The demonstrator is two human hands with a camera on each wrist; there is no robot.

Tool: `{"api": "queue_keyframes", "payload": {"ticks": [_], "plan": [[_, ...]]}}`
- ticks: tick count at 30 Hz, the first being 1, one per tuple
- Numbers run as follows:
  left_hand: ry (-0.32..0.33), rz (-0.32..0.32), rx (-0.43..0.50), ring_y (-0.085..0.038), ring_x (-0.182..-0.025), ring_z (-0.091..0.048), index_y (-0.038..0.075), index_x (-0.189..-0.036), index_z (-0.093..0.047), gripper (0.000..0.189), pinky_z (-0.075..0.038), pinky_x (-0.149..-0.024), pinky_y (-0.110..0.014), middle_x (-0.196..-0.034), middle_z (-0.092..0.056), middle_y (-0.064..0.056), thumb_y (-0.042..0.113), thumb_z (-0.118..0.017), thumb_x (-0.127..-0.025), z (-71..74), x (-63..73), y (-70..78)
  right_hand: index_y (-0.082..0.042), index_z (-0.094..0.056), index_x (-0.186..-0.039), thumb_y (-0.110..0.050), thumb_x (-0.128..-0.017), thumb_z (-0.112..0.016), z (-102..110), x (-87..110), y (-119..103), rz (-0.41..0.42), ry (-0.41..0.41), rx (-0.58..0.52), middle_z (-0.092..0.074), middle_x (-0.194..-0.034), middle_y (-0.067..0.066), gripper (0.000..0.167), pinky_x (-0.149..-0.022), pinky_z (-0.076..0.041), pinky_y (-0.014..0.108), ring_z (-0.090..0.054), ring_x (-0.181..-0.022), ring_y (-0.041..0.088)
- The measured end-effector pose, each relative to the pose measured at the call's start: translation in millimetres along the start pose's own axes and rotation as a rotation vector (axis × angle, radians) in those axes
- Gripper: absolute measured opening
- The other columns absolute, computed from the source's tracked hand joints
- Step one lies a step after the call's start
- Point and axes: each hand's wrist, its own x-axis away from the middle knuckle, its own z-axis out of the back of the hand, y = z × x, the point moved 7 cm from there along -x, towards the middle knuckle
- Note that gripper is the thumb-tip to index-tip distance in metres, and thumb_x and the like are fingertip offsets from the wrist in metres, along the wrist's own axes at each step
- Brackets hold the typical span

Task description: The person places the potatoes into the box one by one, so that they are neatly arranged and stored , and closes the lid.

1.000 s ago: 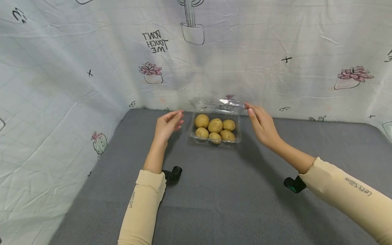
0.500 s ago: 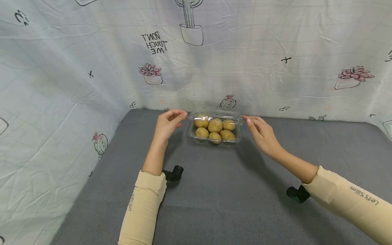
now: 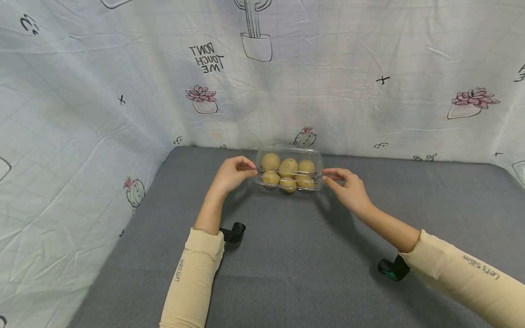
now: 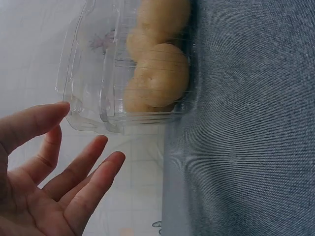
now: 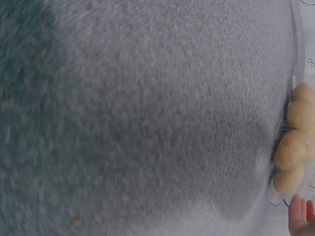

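1. Clear plastic clamshell box (image 3: 289, 175) sits at 12 o'clock on the far part of the grey tabletop (image 3: 295, 255), near the cloth backdrop. Lid (image 3: 289, 157) now down over the tray; a second ago it stood up open at the back, half a second ago it was partway down.
2. Potatoes (image 3: 288, 167) inside, six of them visible in the head view, yellowish; same spots as before.
3. Left hand (image 3: 231, 174) at 9 o'clock of the box, fingertips at its left edge. Left wrist view: fingers (image 4: 93, 162) loose and spread, thumb tip at the lid's rim, no pinch visible. A second ago it was a bit off the box.
4. Right hand (image 3: 346, 189) at 3 o'clock of the box, fingers stretched toward its right edge, thumb and forefinger narrow, tips at the rim. Cannot tell if it pinches the rim. It is lower than a second ago, when it was up at the raised lid. Right wrist view is blurred, only a fingertip (image 5: 297, 216) by the box corner.
5. Cream sleeves (image 3: 193, 282) on both forearms, black wrist mount (image 3: 232, 231) at 7 o'clock of the box, a second one with green (image 3: 393, 268) at 5 o'clock.
6. Backdrop cloth (image 3: 82, 91) with cactus and flower prints, runs 9 to 3 o'clock behind the table.
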Motion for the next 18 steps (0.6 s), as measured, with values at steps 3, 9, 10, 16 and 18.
{"api": "queue_keyframes", "payload": {"ticks": [3,9,10,16,18], "plan": [[0.009,0.016,-0.015,-0.026,-0.109,-0.056,0.008,-0.096,-0.062,0.012,-0.046,-0.092,-0.043,-0.113,-0.063,-0.01,0.015,-0.066,-0.086,-0.5,-0.1,-1.3,-0.007,-0.058,-0.121,-0.025,-0.093,-0.056,-3.0,0.2,3.0,-0.03,-0.009,-0.021,-0.051,-0.129,0.018,0.033,-0.069,-0.047,0.031,-0.051,-0.113,0.034],[-0.011,0.067,-0.016,-0.028,-0.115,-0.053,0.009,-0.109,-0.06,0.025,-0.045,-0.094,-0.045,-0.121,-0.06,-0.011,0.015,-0.066,-0.086,-5.0,-2.6,-6.6,-0.006,-0.058,-0.119,-0.024,-0.092,-0.058,-7.2,1.7,5.4,-0.06,-0.008,-0.046,-0.053,-0.127,0.018,0.032,-0.076,-0.051,0.04,-0.051,-0.114,0.035],[-0.019,0.083,-0.006,-0.028,-0.115,-0.053,0.01,-0.113,-0.058,0.028,-0.046,-0.094,-0.044,-0.123,-0.059,-0.011,0.014,-0.066,-0.086,-6.1,-3.0,-7.9,-0.006,-0.058,-0.118,-0.025,-0.092,-0.058,-7.6,1.8,5.9,-0.066,-0.007,-0.052,-0.053,-0.127,0.017,0.032,-0.078,-0.05,0.042,-0.051,-0.115,0.035],[-0.05,0.137,0.036,-0.027,-0.105,-0.06,0.015,-0.129,-0.05,0.045,-0.051,-0.09,-0.04,-0.123,-0.058,-0.015,0.012,-0.065,-0.087,-9.0,-3.8,-11.5,-0.005,-0.055,-0.121,-0.024,-0.092,-0.058,-11.2,1.2,8.0,-0.094,-0.025,-0.123,-0.05,-0.131,0.016,0.035,-0.085,-0.05,0.045,-0.05,-0.116,0.034],[-0.057,0.139,0.033,-0.027,-0.103,-0.062,0.015,-0.131,-0.049,0.047,-0.051,-0.089,-0.039,-0.121,-0.06,-0.015,0.012,-0.065,-0.087,-9.5,-3.7,-12.0,-0.004,-0.052,-0.125,-0.023,-0.093,-0.057,-12.9,1.2,7.9,-0.099,-0.039,-0.164,-0.05,-0.131,0.017,0.037,-0.085,-0.051,0.045,-0.051,-0.115,0.033]]}}
